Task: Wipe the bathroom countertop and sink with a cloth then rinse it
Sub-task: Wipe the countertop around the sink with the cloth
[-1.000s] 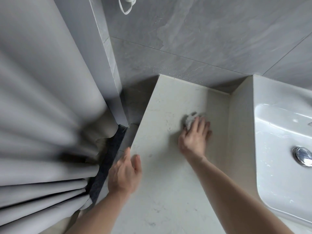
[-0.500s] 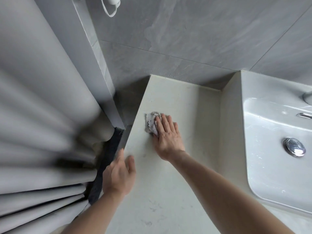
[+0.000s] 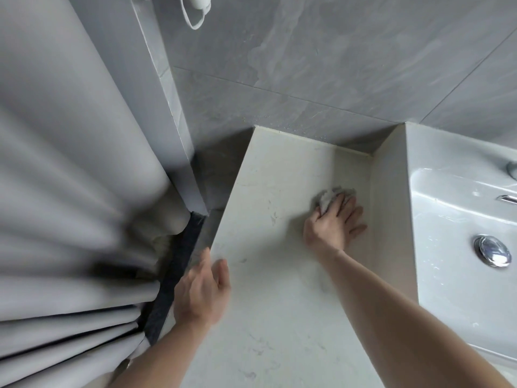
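A pale stone countertop (image 3: pixel 265 214) runs from the grey tiled wall toward me. My right hand (image 3: pixel 334 224) lies flat on it, pressing a small crumpled grey cloth (image 3: pixel 330 198) that sticks out past the fingertips, close to the raised side of the white sink (image 3: pixel 447 219). My left hand (image 3: pixel 202 292) rests on the counter's left edge, fingers apart and holding nothing. The sink's chrome drain plug (image 3: pixel 492 250) shows at right.
A grey curtain (image 3: pixel 70 191) hangs in folds at left, beside a tiled wall corner (image 3: pixel 173 113) and a dark floor strip (image 3: pixel 173 275). A chrome tap (image 3: pixel 507 198) pokes in at the right edge. A white looped cord (image 3: pixel 195 12) hangs on the wall above.
My right hand has swept the cloth from the counter's left edge to the right, close to the sink side. The left hand has stayed on the edge.
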A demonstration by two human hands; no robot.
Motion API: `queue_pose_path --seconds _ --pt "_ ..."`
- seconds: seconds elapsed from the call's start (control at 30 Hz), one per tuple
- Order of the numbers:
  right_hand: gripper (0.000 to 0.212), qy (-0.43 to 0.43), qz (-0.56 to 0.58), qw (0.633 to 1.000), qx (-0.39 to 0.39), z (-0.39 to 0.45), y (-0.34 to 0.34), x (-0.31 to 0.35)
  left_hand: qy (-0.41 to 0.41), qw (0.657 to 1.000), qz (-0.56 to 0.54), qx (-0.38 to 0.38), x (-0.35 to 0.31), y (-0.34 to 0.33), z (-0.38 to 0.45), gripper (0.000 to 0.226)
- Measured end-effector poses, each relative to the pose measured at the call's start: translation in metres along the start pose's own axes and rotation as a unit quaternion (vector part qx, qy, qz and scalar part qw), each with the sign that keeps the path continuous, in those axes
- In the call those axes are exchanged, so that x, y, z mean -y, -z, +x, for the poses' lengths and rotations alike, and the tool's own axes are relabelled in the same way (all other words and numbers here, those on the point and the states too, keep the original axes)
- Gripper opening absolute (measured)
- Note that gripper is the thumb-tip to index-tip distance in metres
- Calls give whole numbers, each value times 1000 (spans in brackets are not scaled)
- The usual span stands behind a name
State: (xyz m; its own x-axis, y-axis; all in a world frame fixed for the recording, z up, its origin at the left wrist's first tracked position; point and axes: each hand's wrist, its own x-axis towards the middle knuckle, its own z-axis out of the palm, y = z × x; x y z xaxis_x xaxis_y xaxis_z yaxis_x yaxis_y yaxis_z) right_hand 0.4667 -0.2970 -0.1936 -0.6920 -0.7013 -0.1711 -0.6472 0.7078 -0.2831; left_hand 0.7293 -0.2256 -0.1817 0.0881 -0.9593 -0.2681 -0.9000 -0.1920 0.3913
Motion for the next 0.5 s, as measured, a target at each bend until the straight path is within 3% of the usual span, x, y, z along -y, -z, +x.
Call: queue_pose_path --seconds 0.13,0.3,0.43,0.5 --pt "77 132 -19 990 50 -24 -19 52 2 1000 6 4 2 -1 1 62" --pt "73 311 -33 944 110 -67 -37 102 -3 1000 14 1 -1 1 0 63" --pt "69 379 -44 917 118 -63 -34 84 -8 1000 20 -1 -1 2 0 60" --pt "69 374 -52 920 108 -49 -28 59 -10 1000 19 -3 0 1 0 57"
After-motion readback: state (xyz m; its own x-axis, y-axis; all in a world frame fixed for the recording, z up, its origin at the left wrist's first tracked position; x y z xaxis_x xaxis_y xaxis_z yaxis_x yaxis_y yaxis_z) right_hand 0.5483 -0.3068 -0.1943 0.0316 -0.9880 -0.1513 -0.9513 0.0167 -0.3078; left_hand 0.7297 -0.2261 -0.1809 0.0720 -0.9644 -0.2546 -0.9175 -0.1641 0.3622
